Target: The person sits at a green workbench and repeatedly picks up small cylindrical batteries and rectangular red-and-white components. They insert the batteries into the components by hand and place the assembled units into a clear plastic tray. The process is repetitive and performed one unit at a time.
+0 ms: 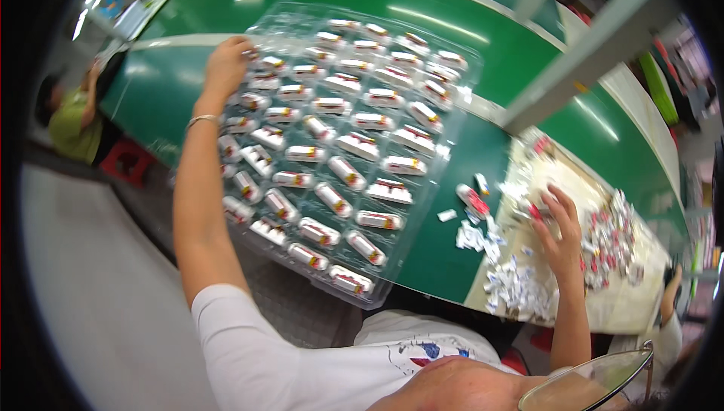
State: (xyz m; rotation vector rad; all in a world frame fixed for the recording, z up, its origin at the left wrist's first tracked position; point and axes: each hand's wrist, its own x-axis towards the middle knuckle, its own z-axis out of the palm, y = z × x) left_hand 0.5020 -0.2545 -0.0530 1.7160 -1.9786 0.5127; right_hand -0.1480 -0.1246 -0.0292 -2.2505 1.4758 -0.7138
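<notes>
At the tray (424,192), left fingers (242,47) curl; right fingers (562,203) arch half-open near pieces (607,241).

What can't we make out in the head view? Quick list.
All head view:
- Left hand: fingertips blurred at the clear tray's edge; contact unclear.
- Right hand: blur and its own fingers obscure any grip.
- Tray's left side: partly hidden by the left forearm.
- White bits: too small and overlapped to count.
- Lower-right co-worker: cut off by the dark rim.
</notes>
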